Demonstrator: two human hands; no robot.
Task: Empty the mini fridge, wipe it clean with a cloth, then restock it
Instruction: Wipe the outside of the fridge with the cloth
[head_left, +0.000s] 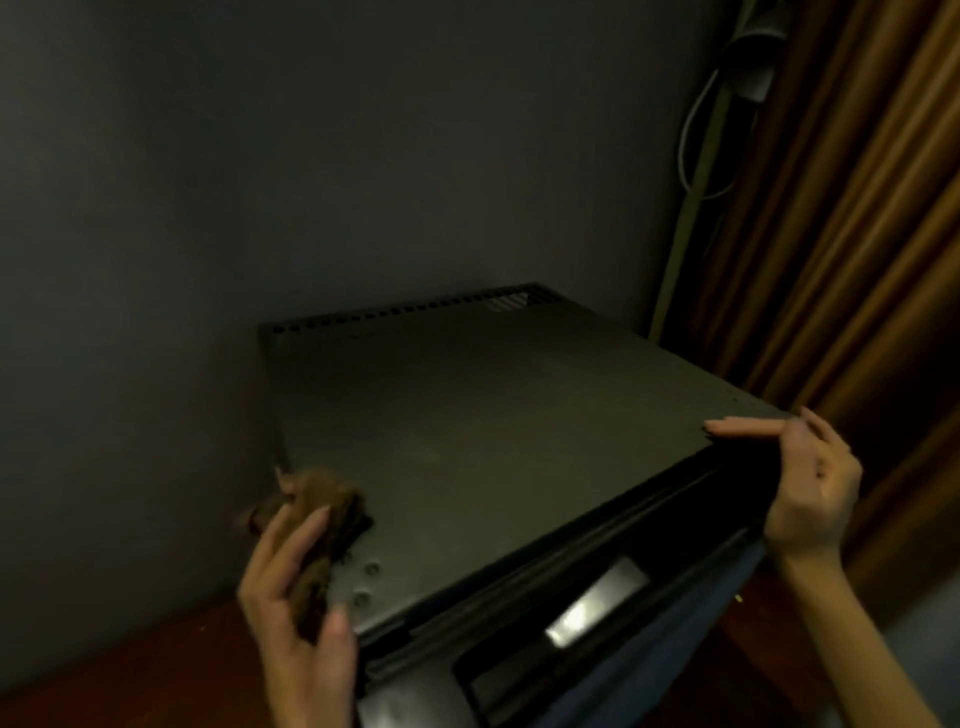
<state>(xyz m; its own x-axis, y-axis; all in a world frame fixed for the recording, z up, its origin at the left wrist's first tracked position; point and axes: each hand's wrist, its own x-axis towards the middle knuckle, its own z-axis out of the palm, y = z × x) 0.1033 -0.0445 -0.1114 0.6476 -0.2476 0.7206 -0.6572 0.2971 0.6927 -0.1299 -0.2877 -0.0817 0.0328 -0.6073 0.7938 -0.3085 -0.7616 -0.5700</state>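
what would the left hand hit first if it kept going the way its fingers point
The way looks free: the left hand, holding the cloth, would slide over the bare fridge top to the vent slots, then probably the wall. Depth is unclear.

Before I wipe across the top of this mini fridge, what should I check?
1. Cloth held in left hand: ok, gripped.
2. Cloth placed on the mini fridge top: ok, at its front left corner.
3. Right hand steadying the front right corner: ok.
4. Wipe path free: ok, nothing stands on top.
5. Inside emptied: cannot tell, interior hidden.
6. Cable clear of the top: ok, hangs by the wall behind.
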